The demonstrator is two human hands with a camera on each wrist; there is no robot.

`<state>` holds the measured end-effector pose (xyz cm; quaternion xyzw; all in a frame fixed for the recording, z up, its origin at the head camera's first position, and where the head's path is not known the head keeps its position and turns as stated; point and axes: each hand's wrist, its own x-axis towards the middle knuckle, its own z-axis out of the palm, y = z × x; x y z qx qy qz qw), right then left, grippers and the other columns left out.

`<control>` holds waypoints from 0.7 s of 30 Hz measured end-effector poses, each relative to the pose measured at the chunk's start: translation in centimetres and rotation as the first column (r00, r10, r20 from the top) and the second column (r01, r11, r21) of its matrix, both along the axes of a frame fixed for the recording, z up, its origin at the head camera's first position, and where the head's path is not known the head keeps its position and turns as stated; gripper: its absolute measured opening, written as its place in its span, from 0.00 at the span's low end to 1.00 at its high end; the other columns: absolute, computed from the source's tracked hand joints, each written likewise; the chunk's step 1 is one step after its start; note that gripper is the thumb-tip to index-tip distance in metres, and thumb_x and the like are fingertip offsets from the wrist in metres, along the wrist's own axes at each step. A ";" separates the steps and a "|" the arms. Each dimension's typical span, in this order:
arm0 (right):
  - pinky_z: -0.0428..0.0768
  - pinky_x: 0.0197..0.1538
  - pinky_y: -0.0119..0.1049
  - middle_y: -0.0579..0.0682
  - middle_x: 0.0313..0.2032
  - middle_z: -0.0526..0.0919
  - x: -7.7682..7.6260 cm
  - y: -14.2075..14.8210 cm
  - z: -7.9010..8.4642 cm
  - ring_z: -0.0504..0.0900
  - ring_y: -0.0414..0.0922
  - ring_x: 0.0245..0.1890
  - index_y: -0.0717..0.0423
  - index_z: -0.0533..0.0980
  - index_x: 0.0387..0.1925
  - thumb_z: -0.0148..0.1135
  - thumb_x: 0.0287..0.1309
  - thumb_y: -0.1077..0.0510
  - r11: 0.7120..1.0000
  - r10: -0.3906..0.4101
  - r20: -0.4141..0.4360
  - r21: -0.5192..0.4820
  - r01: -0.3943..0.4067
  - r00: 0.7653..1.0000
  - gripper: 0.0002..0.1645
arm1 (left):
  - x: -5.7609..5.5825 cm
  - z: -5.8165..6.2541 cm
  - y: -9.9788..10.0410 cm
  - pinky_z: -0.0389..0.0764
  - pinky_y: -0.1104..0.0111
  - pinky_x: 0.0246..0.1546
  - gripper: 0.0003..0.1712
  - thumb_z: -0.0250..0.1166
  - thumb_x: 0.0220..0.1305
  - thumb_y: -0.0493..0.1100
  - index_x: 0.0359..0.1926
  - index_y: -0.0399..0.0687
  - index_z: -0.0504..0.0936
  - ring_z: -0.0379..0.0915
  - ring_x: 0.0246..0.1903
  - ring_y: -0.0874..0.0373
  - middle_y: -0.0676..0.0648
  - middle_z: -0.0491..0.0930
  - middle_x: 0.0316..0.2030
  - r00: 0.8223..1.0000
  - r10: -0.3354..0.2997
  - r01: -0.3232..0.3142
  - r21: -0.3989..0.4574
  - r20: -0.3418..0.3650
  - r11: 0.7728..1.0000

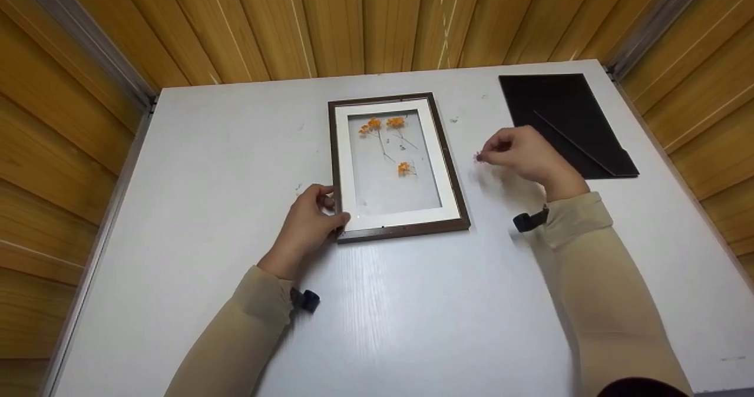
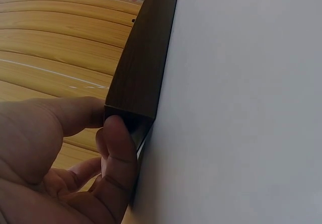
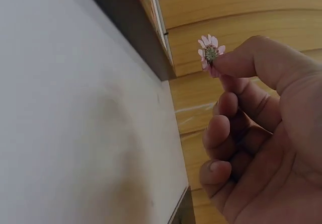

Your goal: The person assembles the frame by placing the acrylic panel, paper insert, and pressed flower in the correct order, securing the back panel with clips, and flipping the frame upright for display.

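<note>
My left hand grips the lower left corner of a dark brown picture frame, thumb on the top face and fingers at the side. In the left wrist view the frame's edge sits between thumb and fingers. Inside its white mat, dried orange flowers on thin stems lie on a clear pane. To the right of the frame, my right hand pinches a small pink flower between thumb and forefinger, above the table. The flower's green underside shows in the right wrist view; its other fingers are curled.
A black board lies at the table's back right, with a slanting flap or strut on it. Small dark specks dot the white table. Wooden panels wall the back and sides.
</note>
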<state>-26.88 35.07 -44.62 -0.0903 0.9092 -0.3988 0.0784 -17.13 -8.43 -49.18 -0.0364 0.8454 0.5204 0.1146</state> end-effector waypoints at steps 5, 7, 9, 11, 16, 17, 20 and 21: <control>0.79 0.44 0.25 0.42 0.38 0.94 -1.3 -4.2 1.7 0.85 0.33 0.40 0.58 0.90 0.39 0.76 0.69 0.59 0.996 0.087 -0.006 -0.028 -0.087 0.996 0.05 | 0.0 0.0 0.0 0.90 0.67 0.40 0.41 0.77 0.69 0.37 0.79 0.38 0.73 0.80 0.34 0.59 0.42 0.80 0.54 1.000 0.000 0.000 0.011 -0.004 1.000; 0.80 0.45 0.25 0.42 0.38 0.94 -2.0 -5.9 1.9 0.86 0.33 0.41 0.59 0.90 0.39 0.75 0.70 0.60 0.990 0.137 0.001 -0.031 -0.137 0.991 0.04 | 0.0 0.0 0.0 0.89 0.68 0.41 0.40 0.78 0.69 0.38 0.79 0.38 0.73 0.79 0.35 0.59 0.43 0.80 0.54 1.000 0.001 -0.001 0.001 -0.005 1.000; 0.80 0.46 0.26 0.44 0.38 0.94 -2.5 -7.4 2.0 0.86 0.34 0.41 0.59 0.90 0.39 0.74 0.71 0.61 0.983 0.181 0.021 -0.019 -0.181 0.983 0.04 | 0.0 0.0 0.1 0.88 0.68 0.41 0.40 0.78 0.69 0.38 0.78 0.39 0.74 0.78 0.35 0.59 0.42 0.80 0.55 1.000 0.001 -0.001 -0.006 -0.004 1.000; 0.81 0.46 0.27 0.45 0.39 0.94 -2.8 -8.9 2.0 0.86 0.37 0.41 0.58 0.90 0.39 0.74 0.71 0.60 0.976 0.218 0.045 0.007 -0.219 0.975 0.05 | 0.1 -0.1 0.2 0.88 0.68 0.41 0.40 0.78 0.69 0.39 0.78 0.39 0.74 0.77 0.35 0.58 0.42 0.80 0.55 1.000 0.002 -0.002 -0.009 -0.003 1.000; 0.79 0.43 0.32 0.45 0.37 0.92 -3.0 -12.7 1.8 0.81 0.41 0.38 0.55 0.91 0.39 0.76 0.69 0.58 0.959 0.266 0.096 0.076 -0.274 0.959 0.04 | 0.1 -0.2 0.3 0.90 0.67 0.41 0.41 0.78 0.69 0.38 0.79 0.37 0.73 0.78 0.35 0.59 0.41 0.80 0.55 1.000 -0.005 0.005 -0.002 -0.013 1.000; 0.78 0.42 0.33 0.44 0.36 0.91 -2.9 -13.4 1.8 0.80 0.41 0.37 0.54 0.91 0.38 0.75 0.69 0.58 0.955 0.276 0.100 0.086 -0.284 0.956 0.04 | 0.1 -0.2 0.2 0.90 0.67 0.41 0.41 0.78 0.69 0.38 0.79 0.37 0.73 0.78 0.35 0.59 0.41 0.80 0.55 1.000 -0.006 0.006 -0.002 -0.018 1.000; 0.76 0.41 0.32 0.43 0.34 0.90 -3.0 -15.6 1.2 0.79 0.40 0.36 0.55 0.92 0.38 0.74 0.67 0.58 0.939 0.316 0.096 0.113 -0.325 0.944 0.05 | 0.0 -0.1 0.1 0.89 0.68 0.41 0.40 0.77 0.69 0.38 0.79 0.37 0.73 0.79 0.35 0.59 0.41 0.81 0.56 1.000 -0.008 0.008 -0.008 -0.025 1.000; 0.76 0.41 0.32 0.42 0.33 0.89 -3.0 -16.3 1.0 0.78 0.40 0.35 0.56 0.92 0.38 0.74 0.67 0.58 0.932 0.332 0.095 0.123 -0.342 0.939 0.05 | 0.1 -0.1 0.1 0.89 0.68 0.41 0.40 0.77 0.69 0.38 0.79 0.37 0.73 0.79 0.35 0.59 0.41 0.81 0.56 1.000 -0.008 0.008 -0.008 -0.024 1.000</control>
